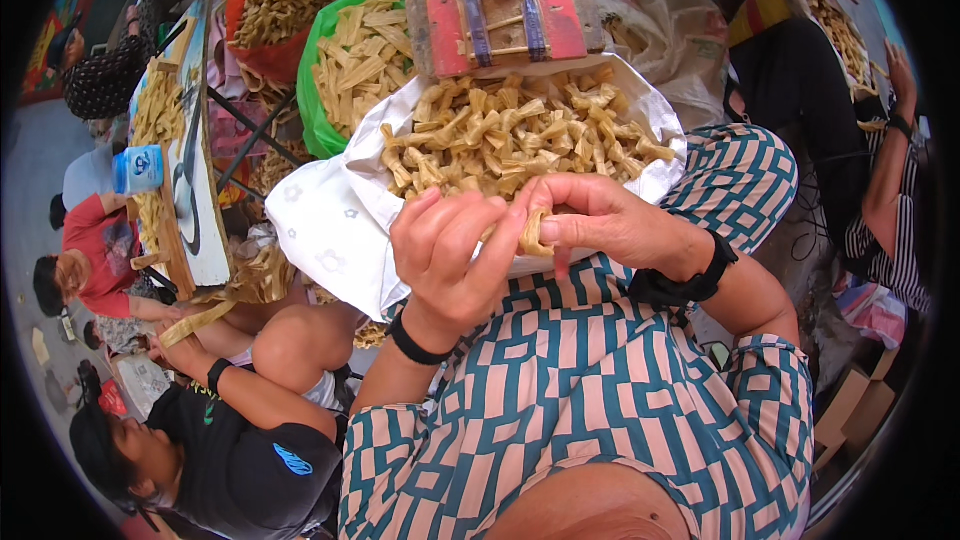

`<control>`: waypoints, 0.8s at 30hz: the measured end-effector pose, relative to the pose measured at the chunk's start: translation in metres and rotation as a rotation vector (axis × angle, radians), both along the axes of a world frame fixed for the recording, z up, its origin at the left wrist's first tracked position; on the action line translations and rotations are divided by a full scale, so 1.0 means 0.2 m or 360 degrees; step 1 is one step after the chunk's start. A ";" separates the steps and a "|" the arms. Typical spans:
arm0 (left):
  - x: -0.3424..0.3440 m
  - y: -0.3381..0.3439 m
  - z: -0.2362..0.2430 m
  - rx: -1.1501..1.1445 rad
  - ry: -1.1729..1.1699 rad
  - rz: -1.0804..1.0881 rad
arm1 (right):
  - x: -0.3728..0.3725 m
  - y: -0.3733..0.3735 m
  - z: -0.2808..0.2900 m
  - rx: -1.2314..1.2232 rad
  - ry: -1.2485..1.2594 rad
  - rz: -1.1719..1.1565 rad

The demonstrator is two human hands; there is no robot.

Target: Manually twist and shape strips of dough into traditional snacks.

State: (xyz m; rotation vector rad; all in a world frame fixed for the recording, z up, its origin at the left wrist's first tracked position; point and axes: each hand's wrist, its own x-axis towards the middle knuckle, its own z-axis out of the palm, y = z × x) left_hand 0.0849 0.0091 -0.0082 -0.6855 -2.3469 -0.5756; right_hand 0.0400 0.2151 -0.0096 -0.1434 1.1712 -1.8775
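Note:
My left hand (450, 245) and my right hand (600, 223) meet in front of my chest, at the near edge of a white cloth bag (325, 235). Pinched between their fingertips is a short tan strip (535, 233) that looks bent or knotted; the fingers hide part of it. Just beyond my hands, the bag is heaped with many small tan knotted pieces (500, 135) of a similar look. At the bag's far side stands a worn wooden board (435, 15) with a red face, a brown strap and blue bands.
A green plastic bag (318, 75) of flat tan strips stands beyond the cloth bag, left. A red bag (240, 25) of pieces is behind it. On the left, a tilted table (208, 225) bears strips; a seated person's hand (185, 345) holds one. Another person's arm (885, 175) is right.

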 end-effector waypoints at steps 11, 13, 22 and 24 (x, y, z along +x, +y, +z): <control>0.00 0.09 -0.06 0.0555 -0.0715 0.0002 | 0.00 -0.03 -0.08 0.0397 0.0604 -0.0420; 0.00 0.12 -0.06 0.0782 -0.0902 0.0063 | 0.01 -0.03 -0.07 0.0358 0.0706 -0.0431; 0.01 0.05 -0.06 0.1757 -0.1602 -0.0005 | 0.02 0.03 0.00 0.0394 0.0774 -0.0349; -0.01 0.03 -0.01 0.0971 -0.1205 -0.0235 | 0.02 0.02 -0.05 0.0378 0.0877 -0.0381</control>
